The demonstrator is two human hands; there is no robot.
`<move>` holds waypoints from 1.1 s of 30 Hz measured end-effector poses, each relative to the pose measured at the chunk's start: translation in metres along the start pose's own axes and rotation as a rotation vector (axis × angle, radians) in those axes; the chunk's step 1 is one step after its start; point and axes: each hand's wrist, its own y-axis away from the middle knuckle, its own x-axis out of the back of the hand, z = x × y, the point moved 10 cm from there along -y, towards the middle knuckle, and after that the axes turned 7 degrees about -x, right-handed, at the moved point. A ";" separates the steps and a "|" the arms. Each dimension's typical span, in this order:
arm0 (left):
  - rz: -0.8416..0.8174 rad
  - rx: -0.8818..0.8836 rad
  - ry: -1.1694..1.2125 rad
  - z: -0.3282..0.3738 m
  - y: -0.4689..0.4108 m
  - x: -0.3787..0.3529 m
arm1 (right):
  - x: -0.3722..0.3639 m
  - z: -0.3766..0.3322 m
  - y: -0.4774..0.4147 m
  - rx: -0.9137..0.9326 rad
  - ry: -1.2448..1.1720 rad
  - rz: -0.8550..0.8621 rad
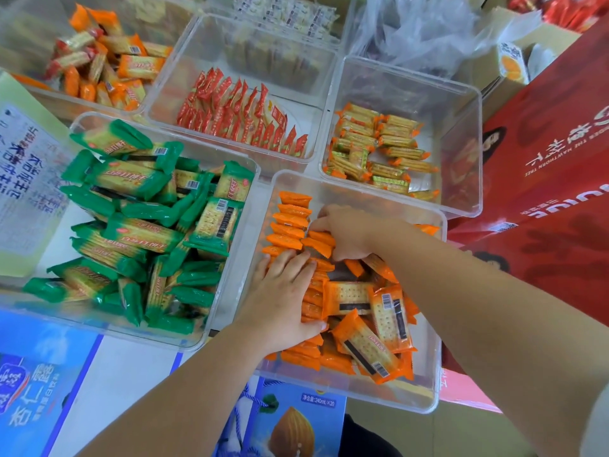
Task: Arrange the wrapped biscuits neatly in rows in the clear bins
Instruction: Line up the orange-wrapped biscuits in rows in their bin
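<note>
Bin A [389, 395], 5 o'clock: orange biscuits [290, 222], one upright row along the 9 o'clock wall, a second row begun beside it, loose packs heaped flat toward 5 o'clock.
Bin B [194, 343], 9 o'clock: green biscuits [138, 232], jumbled.
Bin C [171, 80], 12 o'clock: red packs [230, 117], standing in rows.
Bin D [461, 153], 2 o'clock: small orange-edged packs [379, 150], partly stacked.
Left hand [286, 298]: flat, fingers straight, pressed on upright orange packs at the row's 6 o'clock end.
Right hand [349, 232]: fingers curled, thumb opposed, pinching several second-row packs, 1 o'clock of the left hand.
</note>
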 end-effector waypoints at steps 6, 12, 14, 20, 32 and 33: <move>-0.006 0.001 0.010 0.000 0.000 -0.001 | 0.007 0.023 0.032 -0.001 -0.241 0.193; -0.014 0.002 0.011 0.000 0.000 -0.002 | 0.015 0.026 0.040 -0.014 -0.439 0.297; -0.003 0.007 0.006 0.000 0.001 -0.001 | 0.004 0.011 0.036 0.024 -0.389 0.270; 0.084 0.038 0.039 0.001 0.004 0.005 | -0.008 0.001 0.029 0.011 -0.355 0.207; 0.049 0.019 0.020 0.001 0.005 -0.003 | -0.011 0.020 0.033 -0.049 -0.485 0.184; 0.047 0.021 0.017 0.001 0.005 -0.003 | -0.012 0.023 0.031 -0.070 -0.489 0.185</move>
